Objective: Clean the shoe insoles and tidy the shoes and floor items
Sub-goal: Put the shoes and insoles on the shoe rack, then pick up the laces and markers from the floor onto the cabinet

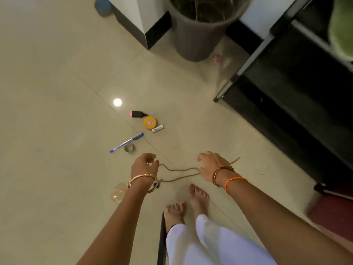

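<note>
— Feet (188,203) first, bare, on the pale tiled floor (57,92), white trousers above them. And the hands?

— Both arms reach down and forward. Left hand (144,166), gold bangle at the wrist, has its fingers curled, and its fingertips pinch one end of a thin brown lace (181,170). Right hand (211,165), with beaded and orange thread bands, is bent over the other part of the lace; whether it grips it I cannot tell.

— Where does the lace lie?

— Between the two hands, sagging in a loop just above or on the tile, one end poking out past the right wrist.

— Anything beside the left wrist?

— A clear round object (118,192), blurred.

— Farther out?

— A blue pen (127,142) with a small tape roll (129,148) touching it, then a yellow round tin (150,122), a white eraser (157,128) against it, and a black-and-pink highlighter (138,114).

— And the room?

— A black rack (286,88) on the right, a dark bin (202,31) beyond, next to a white cabinet corner (141,22).
</note>
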